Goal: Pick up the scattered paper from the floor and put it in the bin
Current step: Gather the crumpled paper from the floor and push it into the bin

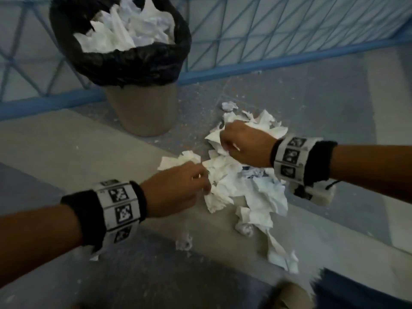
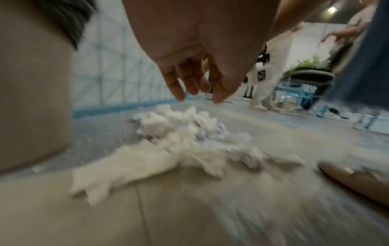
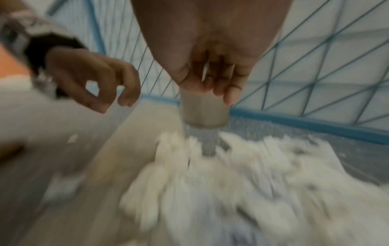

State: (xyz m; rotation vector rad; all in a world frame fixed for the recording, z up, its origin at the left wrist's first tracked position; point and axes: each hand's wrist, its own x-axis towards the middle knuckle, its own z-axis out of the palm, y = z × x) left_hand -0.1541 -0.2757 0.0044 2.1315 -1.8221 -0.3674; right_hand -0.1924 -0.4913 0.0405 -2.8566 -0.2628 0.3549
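Left hand (image 1: 176, 188) | over paper pile (image 1: 249, 186) | right hand (image 1: 245, 146) opposite, fingers loose

Crumpled white paper (image 1: 240, 184) heaped on floor near paper-filled, black-lined bin (image 1: 142, 112)

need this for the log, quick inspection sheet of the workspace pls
surface: grey floor, white specks scattered on it.
job's things: crumpled paper pile on the floor; bin with black liner, heaped with paper.
clutter: stray paper balls near the pile.
grippers: left hand and right hand over the pile, fingers part curled; wrist views show nothing gripped yet.
cables: short black lead at the right wrist unit.
surroundings: blue lattice fence behind the bin; people and gear beyond, blurred.
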